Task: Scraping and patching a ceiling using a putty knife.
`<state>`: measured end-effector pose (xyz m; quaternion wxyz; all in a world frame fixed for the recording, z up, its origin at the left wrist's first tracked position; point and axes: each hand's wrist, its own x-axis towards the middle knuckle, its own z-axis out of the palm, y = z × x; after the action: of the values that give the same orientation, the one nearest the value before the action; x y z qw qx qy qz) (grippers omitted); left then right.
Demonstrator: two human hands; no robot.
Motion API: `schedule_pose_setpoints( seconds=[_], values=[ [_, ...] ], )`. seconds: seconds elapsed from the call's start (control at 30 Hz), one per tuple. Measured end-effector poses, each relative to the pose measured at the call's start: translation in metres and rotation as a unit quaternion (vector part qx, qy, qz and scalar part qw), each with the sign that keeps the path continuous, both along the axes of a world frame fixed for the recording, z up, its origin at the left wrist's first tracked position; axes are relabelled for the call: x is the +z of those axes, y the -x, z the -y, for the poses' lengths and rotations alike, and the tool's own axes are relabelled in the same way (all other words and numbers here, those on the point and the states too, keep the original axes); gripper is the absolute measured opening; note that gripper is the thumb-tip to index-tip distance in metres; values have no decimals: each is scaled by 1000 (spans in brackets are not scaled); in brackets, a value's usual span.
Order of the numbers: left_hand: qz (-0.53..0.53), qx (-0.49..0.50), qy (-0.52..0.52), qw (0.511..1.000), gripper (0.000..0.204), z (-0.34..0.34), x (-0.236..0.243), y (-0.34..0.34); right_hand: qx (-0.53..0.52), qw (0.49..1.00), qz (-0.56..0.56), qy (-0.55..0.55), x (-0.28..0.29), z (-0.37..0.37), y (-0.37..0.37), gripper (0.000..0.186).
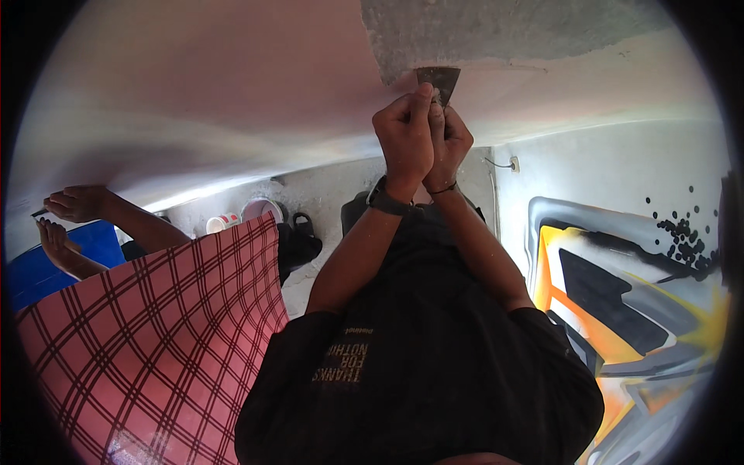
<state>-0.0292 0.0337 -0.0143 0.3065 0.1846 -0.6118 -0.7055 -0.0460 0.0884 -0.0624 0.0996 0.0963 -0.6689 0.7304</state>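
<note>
Reaching up past a black shirt, the forearms are brought together at the left hand, its wrist circled by a dark watch, and the right hand. Between the bunched fingertips of both hands, a flat scraper is pinched near its base; its dark blade is held just beyond the fingers, at the lower border of a grey patch on a pinkish wall. How the hidden fingers are wrapped cannot be told. Farther left, beyond a pink checked sheet, another person's hands are raised near the wall.
</note>
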Motion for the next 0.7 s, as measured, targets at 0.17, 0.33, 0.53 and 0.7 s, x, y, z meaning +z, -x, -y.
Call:
schedule_pose_setpoints(
  seconds=[0.17, 0.33, 0.53, 0.7],
  values=[
    [-3, 15, -5, 1000, 40, -2, -2, 2, 3, 1000, 0, -18, 1, 0, -4, 37],
    [15, 3, -6, 1000, 40, 4, -4, -2, 30, 999, 15, 14, 4, 2, -10, 33],
    [4, 14, -13, 1000, 41, 8, 0, -7, 35, 999, 1, 20, 12, 8, -12, 29],
    [4, 25, -9, 1000, 43, 14, -8, -9, 29, 999, 17, -10, 13, 12, -16, 27]
  ],
)
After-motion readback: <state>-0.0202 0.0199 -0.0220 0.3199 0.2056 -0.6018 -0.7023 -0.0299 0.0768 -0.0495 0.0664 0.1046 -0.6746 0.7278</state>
